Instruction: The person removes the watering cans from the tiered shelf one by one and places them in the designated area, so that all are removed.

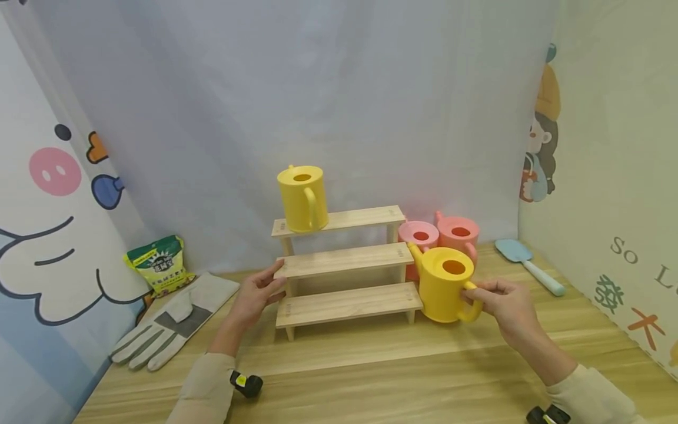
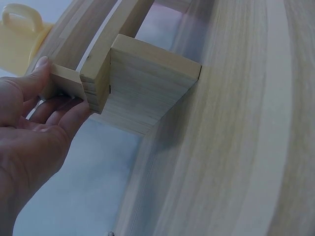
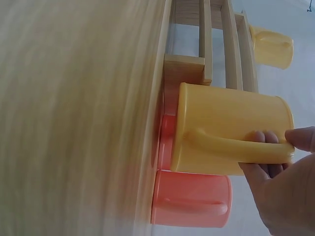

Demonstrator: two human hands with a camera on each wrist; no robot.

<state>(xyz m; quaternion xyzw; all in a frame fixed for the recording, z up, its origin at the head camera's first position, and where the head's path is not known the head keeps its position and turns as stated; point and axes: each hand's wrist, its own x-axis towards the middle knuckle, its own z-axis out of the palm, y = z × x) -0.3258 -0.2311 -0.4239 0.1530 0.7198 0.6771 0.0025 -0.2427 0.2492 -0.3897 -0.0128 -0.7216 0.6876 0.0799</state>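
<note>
Head view, right hand: right of centre in the frame, we see the right hand (image 1: 503, 306) gripping the yellow can (image 1: 442, 291) by its handle.
Head view, yellow can: right of centre, near upright, just beside the right end of the rack (image 1: 344, 261); spout toward the upper left.
Head view, left hand: left of centre, the left hand (image 1: 253, 297) holds the left end of the middle shelf.
Head view, surroundings: top can (image 1: 303, 200) on the top shelf, upper middle; pink can (image 1: 421, 227) and coral can (image 1: 457, 242) behind the yellow can; spade (image 1: 515, 251) at right; packet (image 1: 159, 265) and glove (image 1: 180, 321) at left; table (image 1: 339, 383) below.
Left wrist view, grip: thumb and curled fingers pinch the shelf end, upper left; top can in the corner beyond.
Right wrist view, grip: thumb and fingers curl round the handle at the frame's right; we read the yellow can's base as off the table.
Handling: we judge it light, stiff plastic, hardly fragile, its smooth wall perhaps slippery. Whether it holds water, we cannot tell.
Best hold: the handle, we think, taken high near the rim; a palm under the base would steady any tilt.
</note>
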